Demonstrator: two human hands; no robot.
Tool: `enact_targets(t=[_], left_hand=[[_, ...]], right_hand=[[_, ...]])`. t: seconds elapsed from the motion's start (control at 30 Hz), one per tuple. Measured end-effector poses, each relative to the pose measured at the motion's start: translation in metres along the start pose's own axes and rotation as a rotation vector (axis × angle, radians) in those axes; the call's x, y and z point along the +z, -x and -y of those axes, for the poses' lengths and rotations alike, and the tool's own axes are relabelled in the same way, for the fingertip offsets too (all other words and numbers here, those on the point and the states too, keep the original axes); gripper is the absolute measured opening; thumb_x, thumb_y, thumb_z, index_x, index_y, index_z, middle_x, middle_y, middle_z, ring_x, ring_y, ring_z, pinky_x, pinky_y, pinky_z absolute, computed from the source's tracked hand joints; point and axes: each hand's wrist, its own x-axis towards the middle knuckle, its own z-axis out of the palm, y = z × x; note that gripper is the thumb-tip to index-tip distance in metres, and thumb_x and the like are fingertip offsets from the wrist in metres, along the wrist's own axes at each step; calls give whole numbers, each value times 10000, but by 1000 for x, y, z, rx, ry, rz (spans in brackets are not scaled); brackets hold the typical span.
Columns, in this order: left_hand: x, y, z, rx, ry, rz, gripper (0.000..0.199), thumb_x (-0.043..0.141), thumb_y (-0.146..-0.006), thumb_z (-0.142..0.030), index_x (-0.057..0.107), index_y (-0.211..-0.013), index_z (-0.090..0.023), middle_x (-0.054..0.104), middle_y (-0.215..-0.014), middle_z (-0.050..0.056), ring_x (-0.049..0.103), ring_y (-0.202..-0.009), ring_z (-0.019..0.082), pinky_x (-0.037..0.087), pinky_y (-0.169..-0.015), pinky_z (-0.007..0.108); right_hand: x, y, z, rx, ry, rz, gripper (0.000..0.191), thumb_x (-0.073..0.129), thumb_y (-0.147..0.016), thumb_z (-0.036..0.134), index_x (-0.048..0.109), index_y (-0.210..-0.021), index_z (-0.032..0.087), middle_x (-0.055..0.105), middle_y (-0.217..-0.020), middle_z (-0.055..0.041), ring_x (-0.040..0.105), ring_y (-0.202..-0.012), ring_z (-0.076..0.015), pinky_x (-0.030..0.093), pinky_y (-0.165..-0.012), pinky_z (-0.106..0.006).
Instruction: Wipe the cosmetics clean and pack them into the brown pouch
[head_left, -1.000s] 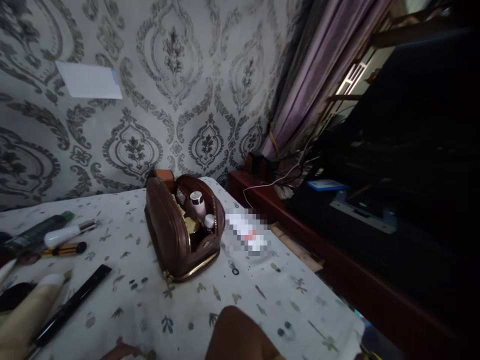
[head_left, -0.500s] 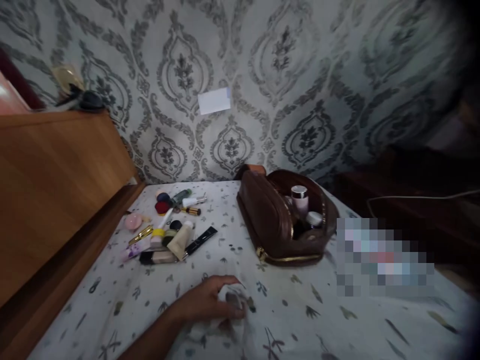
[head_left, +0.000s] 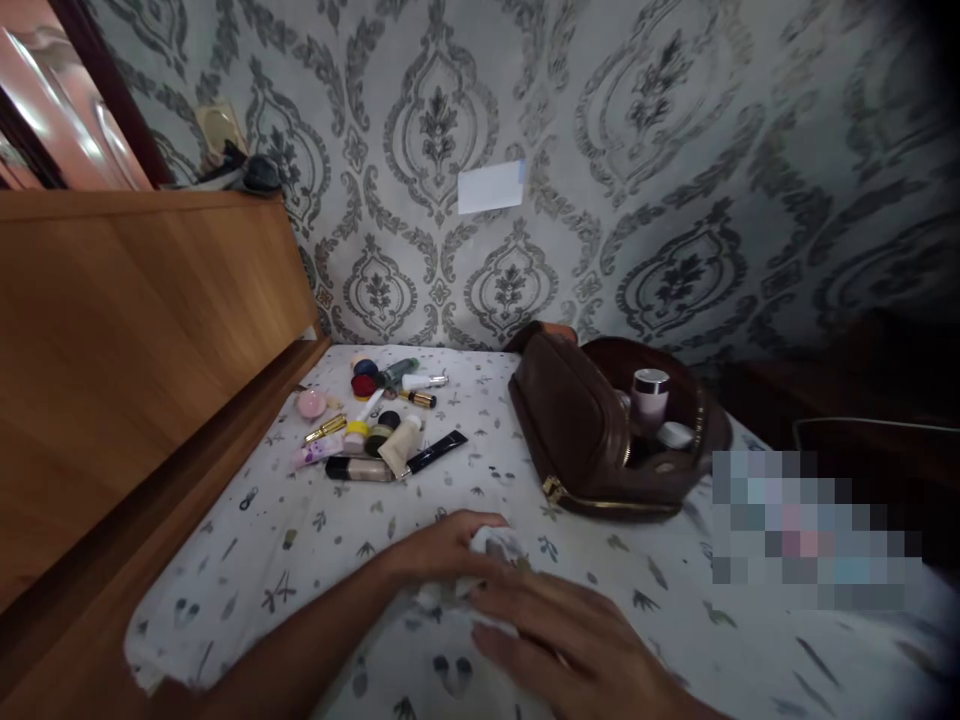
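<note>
My left hand (head_left: 446,548) is closed around a crumpled white wipe or cloth (head_left: 496,543) above the patterned sheet (head_left: 247,560). From the lower right, my right hand (head_left: 574,635) reaches over beside it, its fingers stretched toward the left hand and slightly blurred. Its fingertips overlap the left hand's edge, and whether they touch the cloth I cannot tell. Beyond the hands on the right stands an unzipped brown bag (head_left: 585,420) with a pink silver-capped bottle (head_left: 649,402) and a white-lidded jar (head_left: 675,435) inside.
Several cosmetics lie at the back left, including a black tube (head_left: 437,452), a beige tube (head_left: 400,446), a foundation bottle (head_left: 358,469) and a pink round item (head_left: 312,404). A wooden panel (head_left: 150,350) borders the left. A pixelated item (head_left: 817,530) lies at the right.
My right hand has come into view from the lower right, meeting my left hand. The left hand still holds the cloth. The view has shifted, so the scene sits farther right.
</note>
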Motion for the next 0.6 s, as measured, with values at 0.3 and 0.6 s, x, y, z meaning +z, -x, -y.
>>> enact_targets(t=[0.3, 0.6], left_hand=[[-20, -7, 10, 260, -466, -427, 252, 529, -841, -383, 486, -696, -181, 504, -678, -19, 496, -691, 140, 411, -645, 248], [-37, 2, 5, 266, -984, -692, 171, 448, -920, -264, 559, -813, -191, 624, -796, 36, 571, -748, 188, 402, -706, 298]], right_hand=[[14, -80, -42, 525, -470, -239, 250, 477, -861, 182, 727, -882, 183, 710, -750, -52, 649, -635, -155, 540, -583, -256], [52, -60, -66, 818, -669, -394, 191, 551, -759, 281, 704, -765, 166, 637, -570, -15, 499, -450, -119, 398, -457, -233]])
